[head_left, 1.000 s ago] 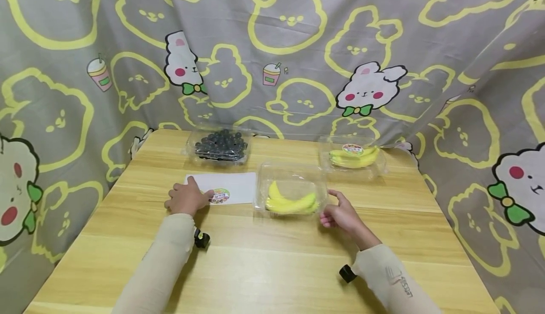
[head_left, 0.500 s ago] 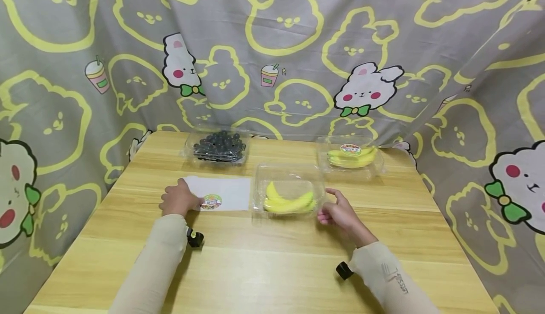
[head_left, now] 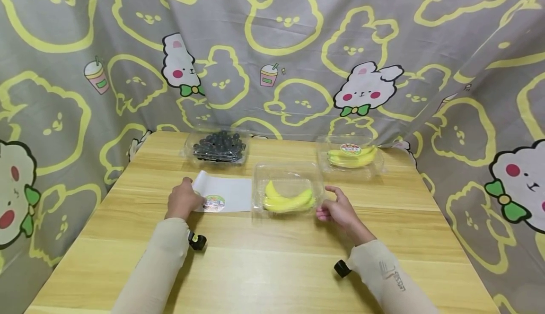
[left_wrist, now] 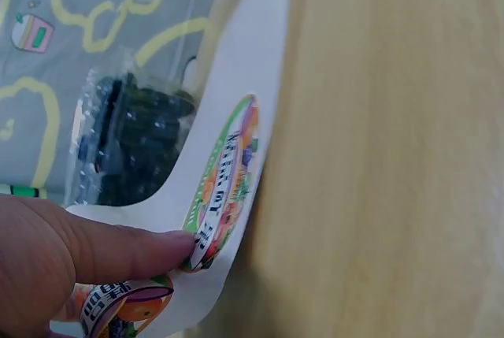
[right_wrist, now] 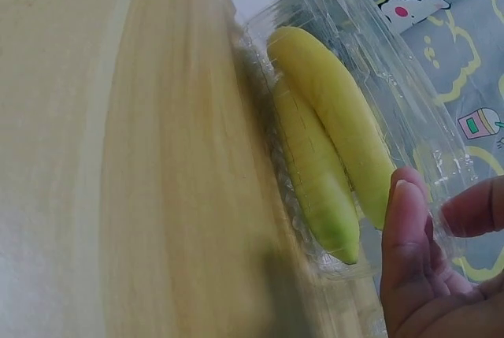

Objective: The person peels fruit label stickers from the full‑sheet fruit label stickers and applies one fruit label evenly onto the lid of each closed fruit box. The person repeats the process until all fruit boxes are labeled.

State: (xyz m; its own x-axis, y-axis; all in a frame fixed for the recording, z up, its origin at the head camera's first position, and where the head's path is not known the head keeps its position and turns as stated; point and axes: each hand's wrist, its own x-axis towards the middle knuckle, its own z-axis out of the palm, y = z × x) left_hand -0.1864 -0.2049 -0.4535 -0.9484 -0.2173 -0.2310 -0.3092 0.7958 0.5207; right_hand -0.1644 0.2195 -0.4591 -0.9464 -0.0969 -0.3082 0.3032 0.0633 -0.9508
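Observation:
My left hand [head_left: 183, 199] pinches the left end of a white strip of stickers [head_left: 232, 193], which bends up at that end. A round fruit-print sticker [left_wrist: 224, 188] lies beside the thumb in the left wrist view, and another shows on the folded part below. To the right of the strip stands a clear plastic fruit box [head_left: 306, 172] with yellow bananas [head_left: 287, 203] inside. My right hand [head_left: 340, 212] holds the box's right side, thumb and forefinger [right_wrist: 476, 208] at its edge. Part of the left fingers is hidden behind the strip.
At the back left stands a clear box of dark grapes [head_left: 219, 147]. A second banana box [head_left: 351, 155], with a round sticker on its lid, stands at the back right. Behind the wooden table [head_left: 264, 266] hangs a patterned grey curtain [head_left: 238, 21].
The left hand and strip have shifted slightly left and toward me, and the strip's left end has curled up higher. The right hand has stayed at the banana box.

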